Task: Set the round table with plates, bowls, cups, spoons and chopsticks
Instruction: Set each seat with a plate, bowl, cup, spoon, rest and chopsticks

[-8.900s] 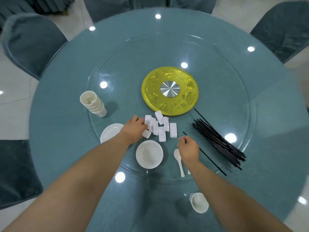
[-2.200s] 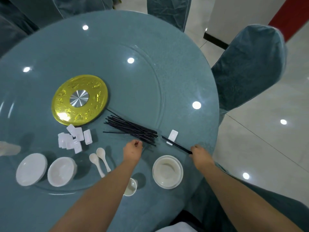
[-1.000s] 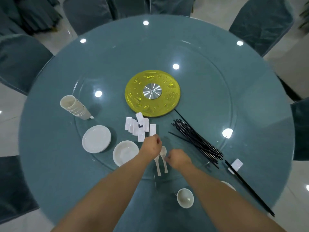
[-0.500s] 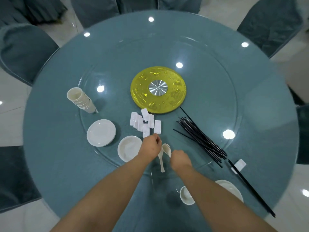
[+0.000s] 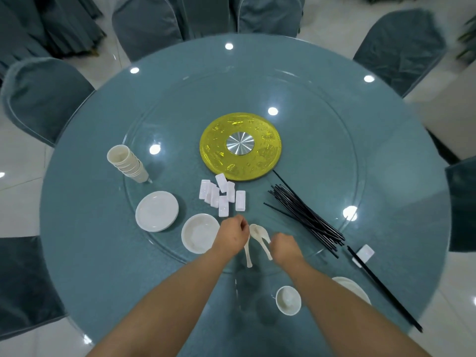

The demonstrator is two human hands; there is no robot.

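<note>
Two white spoons (image 5: 260, 239) lie side by side on the glass turntable (image 5: 334, 140), bowls away from me and handles toward me, right between my hands. My left hand (image 5: 231, 237) sits just left of them with its fingers curled in; it covers part of the left spoon's bowl, and I cannot tell whether it pinches anything. My right hand (image 5: 284, 247) is at the right spoon's handle, fingers curled down over it, though the grip itself is hidden under my knuckles.

Just left of my left hand stands a white bowl (image 5: 198, 237), and further left a plate (image 5: 157, 211). Beyond my hands lies a cluster of white rests (image 5: 222, 195), some leaning on each other. To the right, a loose bundle of black chopsticks (image 5: 306, 215) runs diagonally across the turntable. A leaning stack of cups (image 5: 126, 163) stands at the far left of the glass, and a yellow disc (image 5: 240, 146) with a metal hub marks the centre.

On the blue table (image 5: 85, 228) itself, near me on the right, one place is partly laid: a cup (image 5: 288, 300), a plate with a bowl (image 5: 353, 288) half hidden behind my right arm, and a pair (image 5: 383, 287) of chopsticks with its far end at a single rest (image 5: 364, 253). Blue covered chairs (image 5: 43, 99) ring the table.
</note>
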